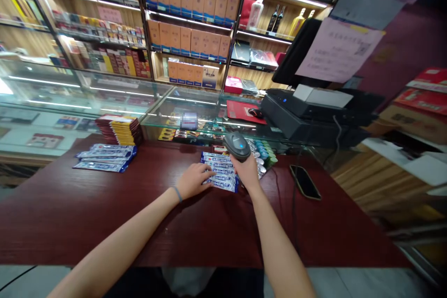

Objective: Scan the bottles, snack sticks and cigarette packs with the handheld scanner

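Note:
My right hand (247, 169) is wrapped round a dark grey barcode scanner (237, 144), which shows a small blue light on top. The scanner is held above the right part of a row of blue-and-white slim packets (223, 174) on the counter. On the left end of that row rests my left hand (194, 179), its fingers stretched out over the packets. A thin blue band circles my left wrist. Just behind my right hand stand several small round-topped containers (261, 149), partly covered by the hand and scanner.
More blue-and-white packets (106, 157) lie at the left, before a stack of red-and-yellow packs (118, 129). A phone (305, 181) lies to the right, beside a cable. Behind are a glass display case (188, 102), a red mat (240, 111) with a mouse, and a black monitor (295, 51).

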Available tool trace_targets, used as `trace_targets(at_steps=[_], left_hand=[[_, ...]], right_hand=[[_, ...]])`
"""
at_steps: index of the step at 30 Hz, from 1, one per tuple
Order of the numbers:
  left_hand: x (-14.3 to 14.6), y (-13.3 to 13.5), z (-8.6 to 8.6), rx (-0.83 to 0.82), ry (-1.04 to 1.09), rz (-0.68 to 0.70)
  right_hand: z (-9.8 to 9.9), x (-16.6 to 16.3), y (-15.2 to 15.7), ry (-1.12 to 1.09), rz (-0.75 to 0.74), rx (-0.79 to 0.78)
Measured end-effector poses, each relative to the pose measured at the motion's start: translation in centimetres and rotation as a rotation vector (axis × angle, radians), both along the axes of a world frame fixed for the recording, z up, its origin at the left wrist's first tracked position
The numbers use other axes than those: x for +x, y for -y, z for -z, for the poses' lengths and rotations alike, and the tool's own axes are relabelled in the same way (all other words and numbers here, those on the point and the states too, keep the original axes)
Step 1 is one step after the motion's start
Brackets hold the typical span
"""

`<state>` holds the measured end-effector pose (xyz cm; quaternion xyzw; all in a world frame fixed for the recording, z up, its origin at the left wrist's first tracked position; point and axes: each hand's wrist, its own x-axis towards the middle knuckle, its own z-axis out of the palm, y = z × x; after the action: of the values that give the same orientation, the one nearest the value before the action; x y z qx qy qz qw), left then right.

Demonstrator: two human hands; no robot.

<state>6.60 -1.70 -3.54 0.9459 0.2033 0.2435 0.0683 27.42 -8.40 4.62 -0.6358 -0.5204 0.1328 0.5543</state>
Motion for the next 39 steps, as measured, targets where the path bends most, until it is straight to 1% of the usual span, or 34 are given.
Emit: trace_targets(at_steps=[4, 8, 12, 17, 20, 22, 23, 25, 27, 29, 31, 32, 34, 39], left_hand=[[-0.5, 0.0, 0.7, -0.009, -0.031, 0.016], [-0.6, -0.1, 0.7, 0.003, -0.053, 0.043], [-0.5, -0.1, 0.6, 0.021, -0.055, 0.033], [-0.8, 0.0, 0.1, 0.033, -0.012, -0.046], [-1.8, -0.5, -0.7, -0.035, 0.058, -0.147], [-2.8, -1.1, -1.4, -0.152, 0.16, -0.263], [-3.3, -1.5, -1.7, -0.24, 0.223, -0.321], [-4.5, -2.1, -2.3, -0.502, 0.362, -0.394], [-5.6, -2.5, -2.6, -0.849, 0.502, -0.391], [-6.6, -2.6, -2.7, -1.176, 0.653, -0.353], [-7.4, -2.4, -2.8, -1.399, 0.796, -0.321], [-7.7, -2.4, -2.8, -1.466, 0.854, -0.309], [-8.2, -2.3, -2.8, -1.539, 0.932, -0.294], [-8.8, -2.6, -2.5, -1.577, 0.978, -0.296]], right_hand=[[0.8, -0.2, 0.0, -0.026, -0.007, -0.01], [1.8, -0.2, 0.5, -0.024, -0.034, -0.018], [2.8, -0.1, 1.5, -0.01, -0.059, -0.035], [3.5, 0.0, 3.1, -0.019, -0.038, -0.053], [3.6, -0.2, 3.8, -0.037, -0.001, -0.054], [3.5, -0.3, 4.0, -0.041, 0.009, -0.052], [3.5, -0.3, 4.0, -0.038, 0.007, -0.055], [3.6, -0.3, 3.9, -0.026, -0.008, -0.065], [3.7, -0.3, 3.8, -0.008, -0.034, -0.06], [4.0, -0.3, 3.6, 0.014, -0.077, -0.046], [4.2, -0.6, 3.7, 0.05, -0.129, -0.074], [4.2, -0.8, 3.8, 0.076, -0.148, -0.107], [4.2, -1.3, 4.2, 0.139, -0.181, -0.182], [4.0, -2.0, 4.7, 0.299, -0.264, -0.273]])
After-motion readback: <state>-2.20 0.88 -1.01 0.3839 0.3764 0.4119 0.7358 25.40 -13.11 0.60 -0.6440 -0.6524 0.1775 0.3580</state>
